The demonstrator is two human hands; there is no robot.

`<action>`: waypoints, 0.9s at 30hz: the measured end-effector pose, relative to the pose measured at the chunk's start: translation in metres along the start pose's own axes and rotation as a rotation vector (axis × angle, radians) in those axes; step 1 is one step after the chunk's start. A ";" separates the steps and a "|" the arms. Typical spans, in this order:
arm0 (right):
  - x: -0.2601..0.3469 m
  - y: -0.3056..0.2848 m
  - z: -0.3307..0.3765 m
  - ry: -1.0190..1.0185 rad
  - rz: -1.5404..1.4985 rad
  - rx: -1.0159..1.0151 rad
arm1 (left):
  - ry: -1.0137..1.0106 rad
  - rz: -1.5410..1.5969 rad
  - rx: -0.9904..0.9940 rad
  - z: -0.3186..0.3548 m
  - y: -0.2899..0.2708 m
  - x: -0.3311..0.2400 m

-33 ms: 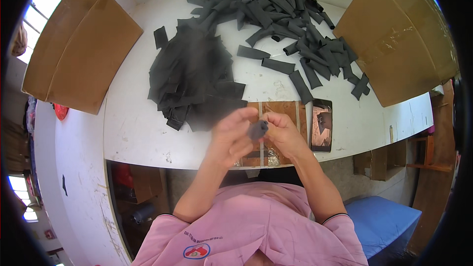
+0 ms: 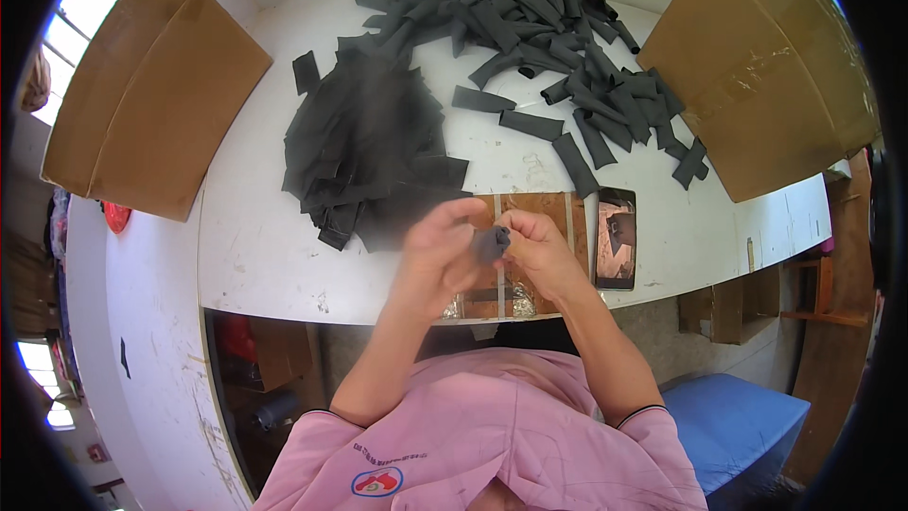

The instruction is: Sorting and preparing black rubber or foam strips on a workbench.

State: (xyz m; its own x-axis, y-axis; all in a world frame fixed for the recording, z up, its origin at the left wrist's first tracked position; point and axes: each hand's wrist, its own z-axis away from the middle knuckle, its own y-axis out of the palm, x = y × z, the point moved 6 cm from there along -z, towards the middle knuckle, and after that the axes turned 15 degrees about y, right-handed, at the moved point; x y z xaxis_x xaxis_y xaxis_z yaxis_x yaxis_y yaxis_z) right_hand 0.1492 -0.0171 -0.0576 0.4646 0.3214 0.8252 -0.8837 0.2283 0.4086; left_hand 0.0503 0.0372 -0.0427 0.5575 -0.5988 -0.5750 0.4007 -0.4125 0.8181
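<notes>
A small dark grey rolled piece of soft sheet material, perhaps fabric [image 2: 490, 243], is between my hands above the near edge of the table. My right hand [image 2: 539, 254] pinches its right end between thumb and fingers. Close against its left end is my left hand [image 2: 430, 260], slightly blurred, its fingers apart and curved around the piece without a visible grip. Under both hands lies a brown board [image 2: 553, 213] with pale strips across it. Beyond my left hand rises a heap of flat dark pieces [image 2: 364, 142].
A large pile of dark rolled tubes [image 2: 511, 9] spreads over the back of the white table [image 2: 265, 265]. A phone [image 2: 616, 241] lies right of the board. Cardboard flaps [image 2: 156, 85] stand at left and right. A blue stool [image 2: 733, 435] is at lower right.
My left hand has shifted slightly left, with its fingers moving around the rolled piece. The whole view has moved very slightly. My right hand keeps its pinch.
</notes>
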 end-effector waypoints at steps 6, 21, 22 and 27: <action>0.032 -0.001 0.026 -0.256 0.447 -0.326 | 0.615 -1.075 0.422 0.000 0.052 -0.038; 0.049 0.027 0.040 -0.722 1.182 -0.502 | 0.445 -0.513 0.234 -0.011 0.039 -0.027; 0.057 0.031 0.045 -0.753 1.163 -0.448 | 0.385 -0.542 0.377 -0.013 0.049 -0.027; 0.016 0.009 0.028 -0.637 0.874 -0.337 | 0.298 -0.812 0.206 -0.010 0.058 -0.016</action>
State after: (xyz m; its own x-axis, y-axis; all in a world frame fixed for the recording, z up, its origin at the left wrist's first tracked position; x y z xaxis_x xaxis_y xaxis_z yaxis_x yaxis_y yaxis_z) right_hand 0.1469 -0.0357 -0.0301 -0.5034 -0.0119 0.8640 -0.7859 0.4219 -0.4521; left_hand 0.0719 0.0299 0.0138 0.3361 0.1237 -0.9337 0.6322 -0.7645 0.1263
